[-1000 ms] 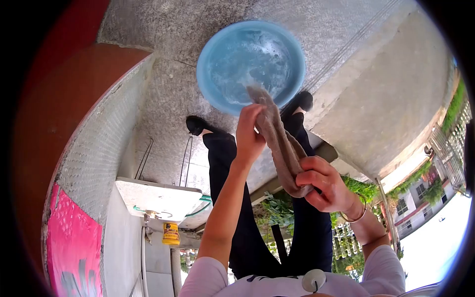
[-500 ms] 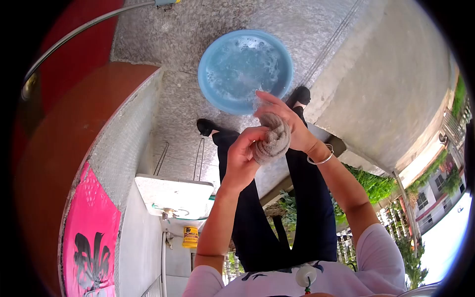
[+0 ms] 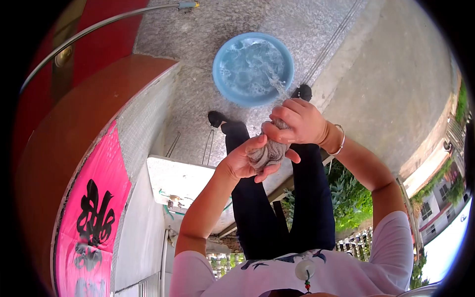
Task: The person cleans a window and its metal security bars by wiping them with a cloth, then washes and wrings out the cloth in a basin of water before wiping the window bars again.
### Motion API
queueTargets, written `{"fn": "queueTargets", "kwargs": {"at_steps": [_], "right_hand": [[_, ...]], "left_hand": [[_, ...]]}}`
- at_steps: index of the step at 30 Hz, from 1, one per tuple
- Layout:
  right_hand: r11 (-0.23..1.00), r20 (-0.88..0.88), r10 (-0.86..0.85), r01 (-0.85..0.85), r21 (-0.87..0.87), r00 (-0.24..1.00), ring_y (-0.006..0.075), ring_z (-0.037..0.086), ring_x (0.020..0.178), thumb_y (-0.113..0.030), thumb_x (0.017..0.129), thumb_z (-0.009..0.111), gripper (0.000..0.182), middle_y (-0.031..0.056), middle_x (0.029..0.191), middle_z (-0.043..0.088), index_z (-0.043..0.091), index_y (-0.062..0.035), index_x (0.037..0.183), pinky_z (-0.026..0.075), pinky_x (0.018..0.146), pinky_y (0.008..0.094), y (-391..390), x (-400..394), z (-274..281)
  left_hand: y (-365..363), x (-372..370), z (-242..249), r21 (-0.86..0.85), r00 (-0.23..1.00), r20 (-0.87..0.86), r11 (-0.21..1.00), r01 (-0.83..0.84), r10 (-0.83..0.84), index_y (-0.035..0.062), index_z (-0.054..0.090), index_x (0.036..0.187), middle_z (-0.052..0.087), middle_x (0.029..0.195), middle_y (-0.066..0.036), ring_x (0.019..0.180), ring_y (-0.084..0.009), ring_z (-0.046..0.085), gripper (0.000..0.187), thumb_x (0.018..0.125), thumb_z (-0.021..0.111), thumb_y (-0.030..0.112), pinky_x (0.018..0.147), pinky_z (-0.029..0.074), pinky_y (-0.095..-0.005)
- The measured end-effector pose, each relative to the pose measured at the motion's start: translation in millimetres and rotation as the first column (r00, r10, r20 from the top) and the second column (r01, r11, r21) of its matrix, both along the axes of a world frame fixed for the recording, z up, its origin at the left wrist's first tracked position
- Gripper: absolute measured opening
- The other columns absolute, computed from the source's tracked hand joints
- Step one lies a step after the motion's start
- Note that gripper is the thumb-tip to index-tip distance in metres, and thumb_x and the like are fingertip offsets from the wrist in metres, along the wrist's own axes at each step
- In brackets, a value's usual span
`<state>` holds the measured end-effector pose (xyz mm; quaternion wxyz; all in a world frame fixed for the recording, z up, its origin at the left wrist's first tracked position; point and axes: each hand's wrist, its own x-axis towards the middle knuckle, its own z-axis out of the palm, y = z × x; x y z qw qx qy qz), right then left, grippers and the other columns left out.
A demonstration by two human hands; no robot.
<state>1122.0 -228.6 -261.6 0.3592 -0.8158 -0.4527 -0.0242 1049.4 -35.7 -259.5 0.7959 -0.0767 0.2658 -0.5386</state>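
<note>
Both my hands hold a twisted grey-brown cloth (image 3: 266, 157) in front of my dark trousers. My left hand (image 3: 242, 161) cups the lower part of the cloth, its fingers partly curled round it. The upper end is in the fist of my right hand (image 3: 299, 121), which has a bangle at the wrist. Water runs from beside my right hand into a round blue basin (image 3: 219, 79) on the floor. The basin holds foamy, rippling water.
A white sink (image 3: 180, 178) with a tap stands at the lower left, near a wall with a pink sheet (image 3: 94, 222). A curved metal pipe (image 3: 106, 21) crosses the upper left. My black shoes (image 3: 216, 119) rest below the basin. Green plants (image 3: 351, 198) are at the right.
My right hand has closed round the cloth, and my left hand has loosened and turned to cup it. A stream of water now falls into the basin. The view has shifted slightly.
</note>
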Motion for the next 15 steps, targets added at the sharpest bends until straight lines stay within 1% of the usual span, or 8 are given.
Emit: {"fn": "queueTargets", "kwargs": {"at_steps": [2,5,6,8,9,10,12,15], "right_hand": [[0.981,0.100,-0.009,0.028,-0.192,0.995,0.0129,0.050,0.058,-0.016,0.068,0.061,0.021,-0.0026,0.077,0.044,0.052,-0.0233,0.085,0.040,0.044,0.0224,-3,1,-3],[0.951,-0.001,0.034,-0.032,-0.307,0.999,0.0131,0.052,0.051,-0.019,0.070,0.061,0.017,-0.0005,0.067,0.045,0.054,-0.0205,0.085,0.041,0.039,0.0255,-1,5,-9],[0.910,-0.090,0.058,-0.090,-0.404,0.994,0.0141,0.054,0.051,-0.020,0.071,0.061,0.017,0.0013,0.064,0.045,0.055,-0.0195,0.087,0.042,0.039,0.0275,-2,3,-10],[0.883,-0.247,0.019,-0.132,-0.450,0.969,0.0213,0.061,0.054,-0.020,0.075,0.060,0.014,0.0055,0.065,0.054,0.056,-0.0158,0.089,0.047,0.044,0.0348,8,3,-6],[0.844,-0.382,-0.044,-0.170,-0.509,0.923,0.0240,0.061,0.054,-0.019,0.076,0.060,0.014,0.0070,0.065,0.056,0.057,-0.0148,0.088,0.046,0.046,0.0372,12,1,-10],[0.802,-0.505,-0.117,-0.219,-0.556,0.855,0.0267,0.061,0.054,-0.018,0.076,0.061,0.013,0.0085,0.065,0.058,0.057,-0.0137,0.088,0.046,0.048,0.0395,15,1,-12],[0.761,-0.639,-0.172,-0.310,-0.569,0.750,0.0331,0.063,0.065,-0.016,0.075,0.063,0.017,0.0137,0.070,0.064,0.060,-0.0107,0.090,0.048,0.058,0.0446,17,4,-17],[0.774,-0.826,-0.174,-0.445,-0.451,0.535,0.0359,0.063,0.080,-0.013,0.068,0.067,0.023,0.0182,0.075,0.065,0.065,-0.0062,0.090,0.048,0.071,0.0448,15,-2,-37]], "left_hand": [[3,16,11,0.037,0.989,0.023,0.988,0.148,-0.149,0.0033,0.045,0.124,0.057,0.095,-0.024,0.052,-0.0129,0.051,0.066,0.079,0.071,0.044,0.034,0.042,-0.0267],[-6,39,32,0.617,0.827,0.197,0.722,0.313,-0.527,0.0057,0.052,0.099,0.051,0.071,-0.003,0.049,-0.0079,0.044,0.029,0.079,0.066,0.020,0.037,0.027,-0.0210],[-7,38,26,0.618,0.826,0.196,0.721,0.314,-0.528,0.0057,0.052,0.099,0.051,0.071,-0.003,0.049,-0.0079,0.044,0.029,0.079,0.066,0.020,0.037,0.027,-0.0210],[-8,27,3,0.894,0.551,0.329,0.441,0.079,-0.767,0.0021,0.055,0.101,0.059,0.076,-0.006,0.056,-0.0133,0.055,0.031,0.078,0.065,0.021,0.047,0.042,-0.0266],[-9,21,-9,0.929,0.331,0.363,0.311,-0.201,-0.871,-0.0030,0.055,0.103,0.066,0.089,-0.019,0.079,-0.0306,0.067,0.044,0.073,0.070,0.025,0.074,0.050,-0.0392],[-12,24,-6,0.929,0.328,0.361,0.309,-0.201,-0.873,-0.0030,0.055,0.103,0.066,0.089,-0.019,0.079,-0.0306,0.067,0.044,0.073,0.070,0.025,0.074,0.050,-0.0392],[-20,30,2,0.986,0.091,0.012,-0.004,-0.167,-0.996,-0.0028,0.054,0.107,0.066,0.088,-0.023,0.089,-0.0375,0.065,0.048,0.074,0.068,0.030,0.076,0.050,-0.0443],[-29,23,-5,0.965,-0.037,-0.069,-0.058,-0.254,-0.997,-0.0015,0.053,0.105,0.066,0.089,-0.021,0.087,-0.0371,0.064,0.045,0.075,0.066,0.030,0.075,0.050,-0.0456]]}}
